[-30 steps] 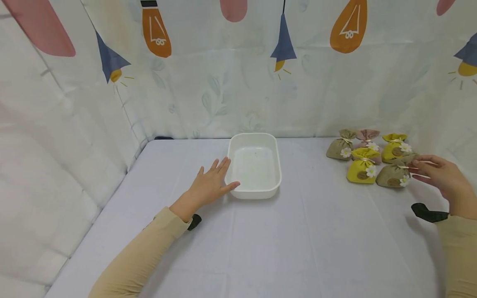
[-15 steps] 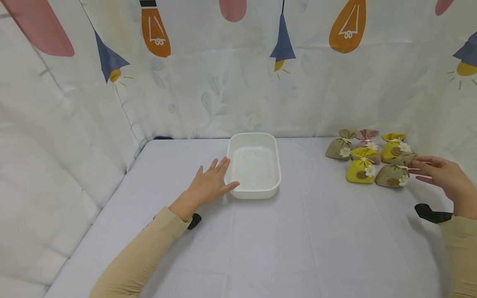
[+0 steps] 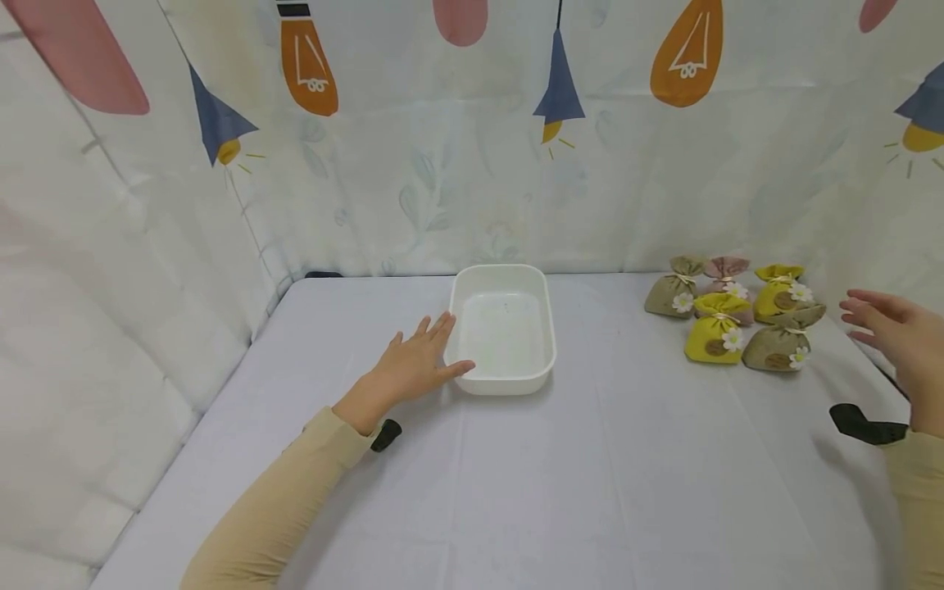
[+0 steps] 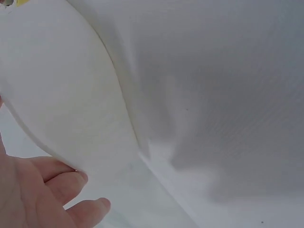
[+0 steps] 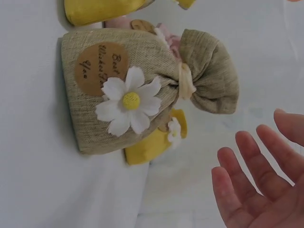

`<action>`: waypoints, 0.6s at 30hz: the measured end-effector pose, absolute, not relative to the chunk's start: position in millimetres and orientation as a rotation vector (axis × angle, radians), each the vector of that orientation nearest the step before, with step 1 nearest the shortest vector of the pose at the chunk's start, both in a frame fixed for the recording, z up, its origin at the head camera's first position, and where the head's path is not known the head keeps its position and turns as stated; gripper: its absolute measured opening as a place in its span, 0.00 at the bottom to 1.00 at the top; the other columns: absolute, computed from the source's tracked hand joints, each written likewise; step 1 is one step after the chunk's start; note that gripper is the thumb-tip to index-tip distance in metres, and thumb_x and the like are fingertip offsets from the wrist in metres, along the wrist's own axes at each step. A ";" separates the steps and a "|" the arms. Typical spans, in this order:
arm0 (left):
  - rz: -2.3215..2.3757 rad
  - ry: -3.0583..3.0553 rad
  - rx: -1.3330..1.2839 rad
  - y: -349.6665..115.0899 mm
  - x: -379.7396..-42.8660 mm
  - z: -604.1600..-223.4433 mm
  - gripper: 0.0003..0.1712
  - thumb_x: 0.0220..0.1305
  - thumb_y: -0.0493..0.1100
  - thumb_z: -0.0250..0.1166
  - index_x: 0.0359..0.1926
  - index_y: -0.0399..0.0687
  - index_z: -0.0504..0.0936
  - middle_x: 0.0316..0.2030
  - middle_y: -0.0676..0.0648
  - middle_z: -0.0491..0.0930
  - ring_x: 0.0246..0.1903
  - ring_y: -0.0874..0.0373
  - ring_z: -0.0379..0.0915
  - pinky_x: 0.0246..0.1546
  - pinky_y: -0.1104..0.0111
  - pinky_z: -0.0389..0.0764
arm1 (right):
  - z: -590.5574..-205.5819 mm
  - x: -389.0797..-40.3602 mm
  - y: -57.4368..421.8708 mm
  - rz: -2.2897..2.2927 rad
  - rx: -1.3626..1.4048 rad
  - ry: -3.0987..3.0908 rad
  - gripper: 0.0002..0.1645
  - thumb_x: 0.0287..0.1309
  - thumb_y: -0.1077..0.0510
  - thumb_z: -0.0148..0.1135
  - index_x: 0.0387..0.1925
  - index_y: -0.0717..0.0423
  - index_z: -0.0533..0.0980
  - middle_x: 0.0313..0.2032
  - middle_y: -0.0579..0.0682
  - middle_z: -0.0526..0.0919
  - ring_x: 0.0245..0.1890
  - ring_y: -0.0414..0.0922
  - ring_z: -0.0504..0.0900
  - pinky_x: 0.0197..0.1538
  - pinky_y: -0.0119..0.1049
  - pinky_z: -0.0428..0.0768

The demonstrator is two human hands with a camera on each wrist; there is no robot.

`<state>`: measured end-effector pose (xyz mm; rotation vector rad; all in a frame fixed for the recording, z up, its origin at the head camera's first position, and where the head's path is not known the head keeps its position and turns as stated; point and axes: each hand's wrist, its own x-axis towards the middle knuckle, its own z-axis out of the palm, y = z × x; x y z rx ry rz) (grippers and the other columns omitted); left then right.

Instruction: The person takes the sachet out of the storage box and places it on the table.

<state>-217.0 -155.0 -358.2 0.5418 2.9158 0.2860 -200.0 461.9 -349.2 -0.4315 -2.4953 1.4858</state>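
My left hand [image 3: 413, 367] rests along the left rim of a white plastic tub [image 3: 509, 383], fingers spread and straight. In the left wrist view its fingertips touch the tub's edge. At the right, my right hand [image 3: 896, 336] hovers just beside a grey-brown cloth sachet [image 3: 770, 344], apart from it and holding nothing. The right wrist view shows that sachet [image 5: 142, 90] with a white flower, a round paper label and a tied neck, the loosely extended fingers [image 5: 251, 161] a short way off.
Behind the nearest sachet stand a front yellow sachet [image 3: 711, 336], a back yellow sachet [image 3: 774, 291], a pink sachet [image 3: 726, 269] and another grey-brown sachet [image 3: 671, 291]. A white cloth [image 3: 531, 483] covers the table; a patterned curtain [image 3: 472, 188] hangs at its back edge.
My right hand has let go of the grey-brown sachet's neck and moved away to the right. The sachet stays in its spot. My left hand has not moved.
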 end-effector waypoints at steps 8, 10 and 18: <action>0.246 2.888 0.470 -152.3 -221.9 -349.9 0.56 0.71 0.75 0.50 0.83 0.46 0.44 0.81 0.47 0.44 0.79 0.39 0.38 0.72 0.36 0.48 | -330.7 -199.3 433.8 1.388 -0.352 -2.474 0.35 0.77 0.41 0.48 0.78 0.45 0.61 0.53 0.25 0.72 0.47 0.23 0.71 0.50 0.14 0.73; 0.248 2.879 0.466 -151.6 -222.0 -347.7 0.56 0.72 0.74 0.51 0.83 0.44 0.45 0.81 0.46 0.44 0.78 0.38 0.39 0.71 0.35 0.49 | -327.8 -200.9 427.2 1.398 -0.271 -2.469 0.31 0.77 0.43 0.50 0.75 0.45 0.66 0.50 0.24 0.73 0.44 0.23 0.72 0.45 0.13 0.73; 0.278 2.913 0.447 -152.9 -225.5 -335.4 0.52 0.74 0.69 0.54 0.82 0.43 0.48 0.81 0.42 0.43 0.78 0.38 0.39 0.72 0.37 0.50 | -314.6 -207.2 381.9 1.204 -0.098 -2.567 0.33 0.78 0.40 0.47 0.77 0.48 0.65 0.67 0.46 0.74 0.61 0.40 0.75 0.68 0.41 0.71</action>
